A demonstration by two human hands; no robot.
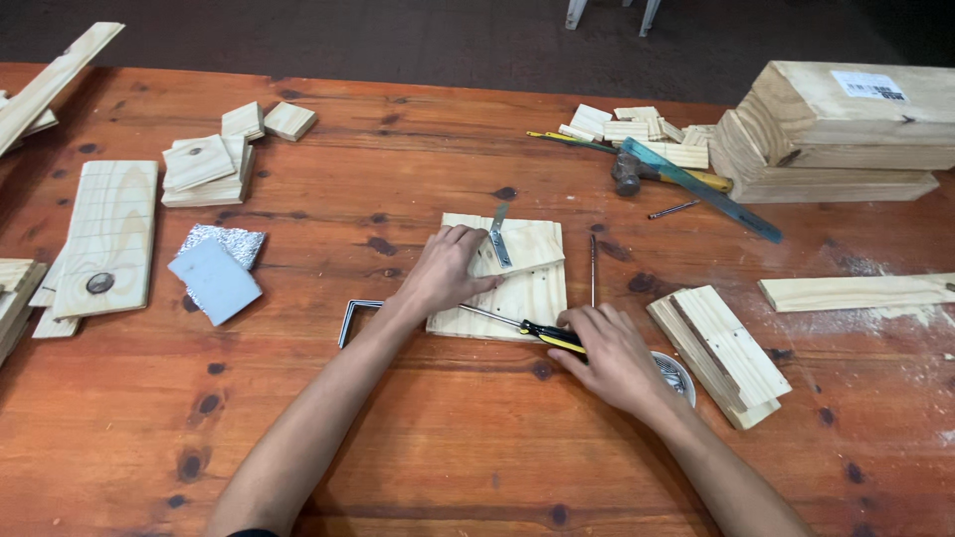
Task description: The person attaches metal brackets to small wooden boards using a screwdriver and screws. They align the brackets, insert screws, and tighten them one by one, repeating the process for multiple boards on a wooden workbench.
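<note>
My left hand (445, 270) lies flat on the left side of a small stack of pale pine boards (527, 288) in the middle of the table, pressing them down. A thin metal bracket (498, 239) rests on the top board. My right hand (609, 353) grips the black and yellow handle of a screwdriver (550, 334) at the boards' near right corner. Its shaft runs left along the near edge toward my left hand.
A bent metal rod (350, 316) lies left of the boards, a long nail (593, 268) right. A round tin (679, 376) sits under my right wrist beside a wooden block (724, 350). Hammer (629, 173), saw (701, 189), foil sheets (219, 268) and wood offcuts surround them.
</note>
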